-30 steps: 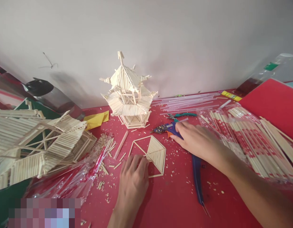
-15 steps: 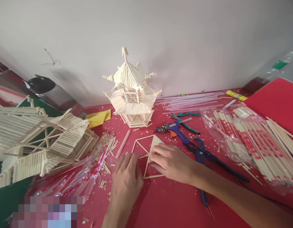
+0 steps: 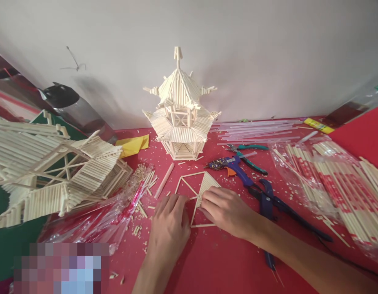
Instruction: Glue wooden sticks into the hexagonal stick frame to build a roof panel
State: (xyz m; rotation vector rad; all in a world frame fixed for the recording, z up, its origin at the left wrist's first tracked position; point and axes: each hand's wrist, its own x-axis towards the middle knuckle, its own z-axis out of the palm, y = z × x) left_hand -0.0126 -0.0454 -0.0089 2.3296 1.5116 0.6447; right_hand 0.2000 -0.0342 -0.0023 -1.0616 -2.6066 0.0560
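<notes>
Flat on the red table lies a frame of thin wooden sticks [image 3: 189, 186], many-sided, with spokes meeting near its middle. One wedge of it is covered by a panel of close-set sticks [image 3: 210, 181]. My right hand [image 3: 224, 208] rests over this panel, fingers curled and pressed together; whatever is between the fingertips is hidden. At the frame's near left side, my left hand [image 3: 172, 220] has its fingers bent down around the edge, hiding that part. Behind the frame stands a two-tiered stick pagoda [image 3: 183, 132].
A blue glue gun [image 3: 233, 165] and green-handled pliers [image 3: 252, 163] lie right of the frame. Bagged wooden sticks [image 3: 339, 183] lie farther right, clear glue sticks [image 3: 256, 131] along the wall. A larger stick model [image 3: 91, 171] fills the left, beside cut scraps [image 3: 141, 208].
The whole view has shifted, so the things on the table appear slightly farther right. Both hands keep nearly the same place on the stick frame.
</notes>
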